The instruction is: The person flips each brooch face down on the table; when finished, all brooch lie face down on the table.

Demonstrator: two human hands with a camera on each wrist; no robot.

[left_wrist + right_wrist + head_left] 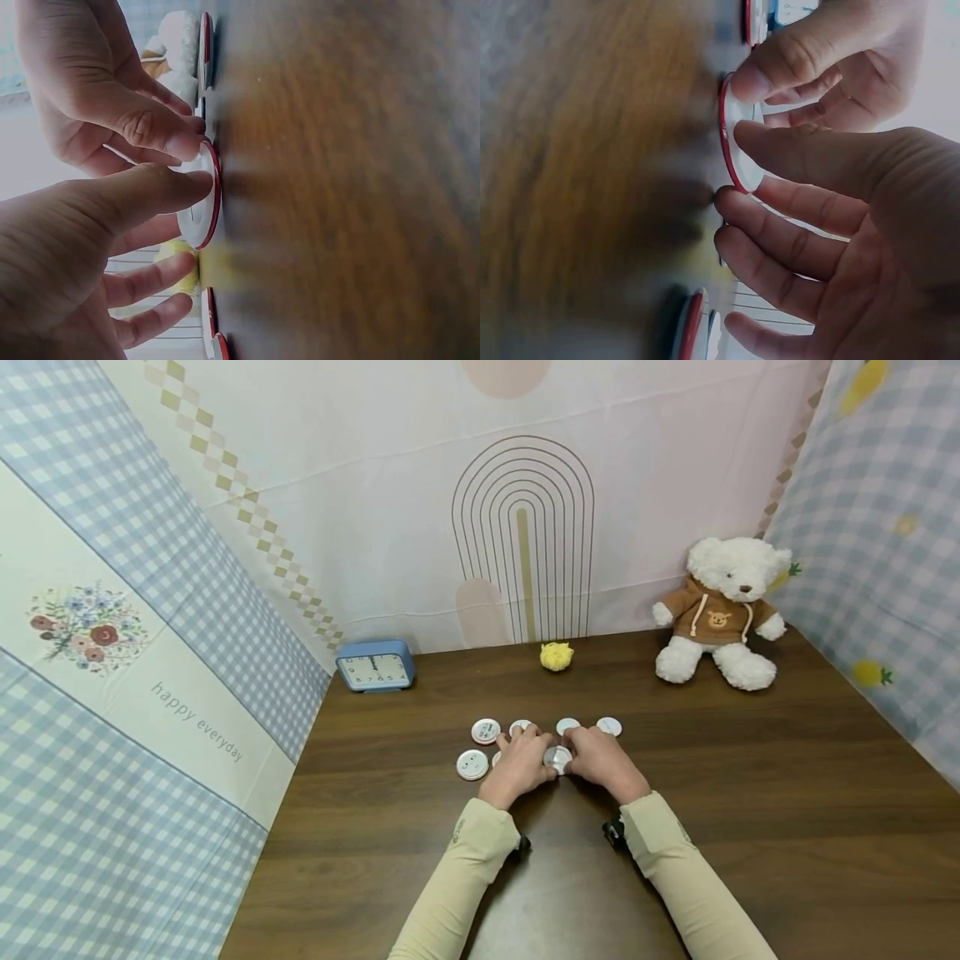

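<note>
Both hands hold one round white disc (pixel 557 758) with a red rim, low over the tabletop. My left hand (pixel 519 763) grips its left side, thumb on the near face. From the other side my right hand (pixel 602 760) pinches it, its thumb also on the white face in the right wrist view. Left of the hands lie a disc with a drawn face (pixel 472 765) and a disc with dark print (pixel 486 731). Beyond the fingers are further white discs (pixel 610 726), some partly hidden by the left hand.
A blue clock (pixel 375 666) stands at the back left of the brown wooden table (pixel 360 860). A yellow fluffy ball (pixel 556 657) lies at the back middle. At the back right sits a white teddy bear (pixel 720 610) in a brown hoodie. Patterned cloth hangs behind.
</note>
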